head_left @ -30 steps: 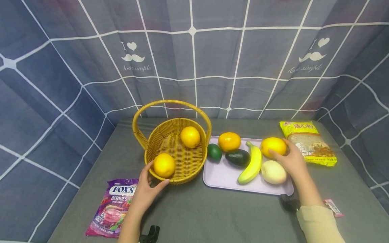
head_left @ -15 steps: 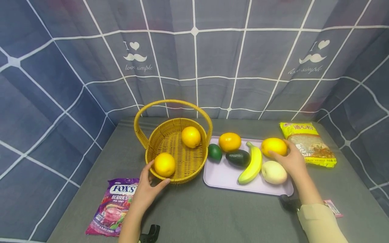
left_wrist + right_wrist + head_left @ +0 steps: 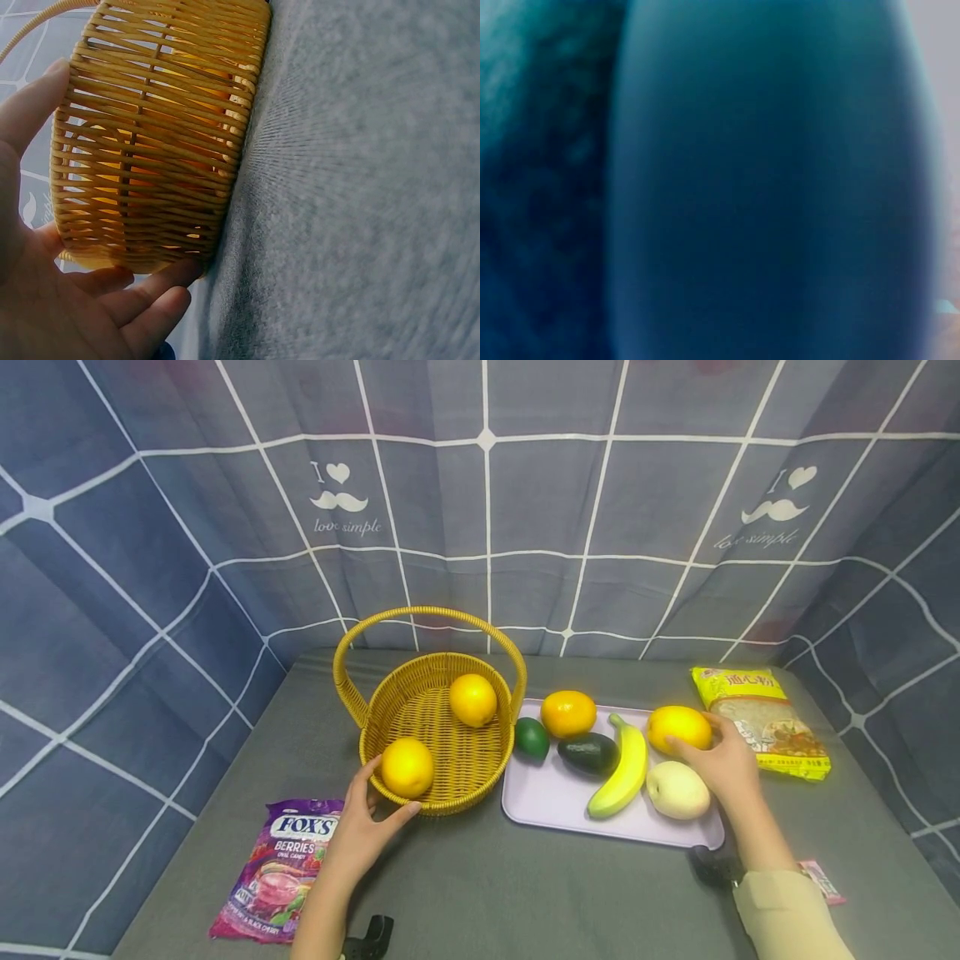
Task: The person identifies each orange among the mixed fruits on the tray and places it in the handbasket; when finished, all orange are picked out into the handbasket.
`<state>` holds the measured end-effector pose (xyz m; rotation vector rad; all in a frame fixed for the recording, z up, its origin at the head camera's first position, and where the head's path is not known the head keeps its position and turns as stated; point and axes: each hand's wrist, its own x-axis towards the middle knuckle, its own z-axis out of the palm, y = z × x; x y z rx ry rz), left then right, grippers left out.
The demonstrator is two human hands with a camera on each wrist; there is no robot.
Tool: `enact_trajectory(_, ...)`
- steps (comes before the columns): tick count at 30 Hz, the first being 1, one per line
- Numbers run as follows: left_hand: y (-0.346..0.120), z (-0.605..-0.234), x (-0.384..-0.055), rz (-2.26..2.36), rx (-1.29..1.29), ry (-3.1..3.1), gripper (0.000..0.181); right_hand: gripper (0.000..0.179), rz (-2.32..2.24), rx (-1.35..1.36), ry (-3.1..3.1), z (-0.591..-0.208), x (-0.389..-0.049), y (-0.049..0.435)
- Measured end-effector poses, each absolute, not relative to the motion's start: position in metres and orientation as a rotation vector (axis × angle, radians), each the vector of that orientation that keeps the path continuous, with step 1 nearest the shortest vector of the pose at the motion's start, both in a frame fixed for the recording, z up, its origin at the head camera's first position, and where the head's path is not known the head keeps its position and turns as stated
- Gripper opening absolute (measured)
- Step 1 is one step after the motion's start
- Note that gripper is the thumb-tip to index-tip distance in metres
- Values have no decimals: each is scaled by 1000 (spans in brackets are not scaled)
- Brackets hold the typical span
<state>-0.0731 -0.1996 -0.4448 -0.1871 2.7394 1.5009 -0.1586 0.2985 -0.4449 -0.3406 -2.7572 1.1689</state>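
Clasping yellow fruit (image 3: 673,727) (partly hidden) is the right hand (image 3: 724,763); the left hand (image 3: 360,837) grips a basket (image 3: 467,768).

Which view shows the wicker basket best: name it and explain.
The head view: it shows nearly the whole wicker basket from above, with its handle and two orange fruits inside. The left wrist view gives one side and some handle, with the left hand on it. The right wrist view is too blurred to tell.
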Motion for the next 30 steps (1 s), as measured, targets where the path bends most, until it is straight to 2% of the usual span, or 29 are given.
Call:
enact_trajectory(14,-200,-447,-74,1528,-180,2733,92,93,1242,-432,-2663,-441,-154,296)
enact_trajectory(30,-200,-446,-75,1533,-181,2727,92,89,1381,-447,-2551,-406,-139,276)
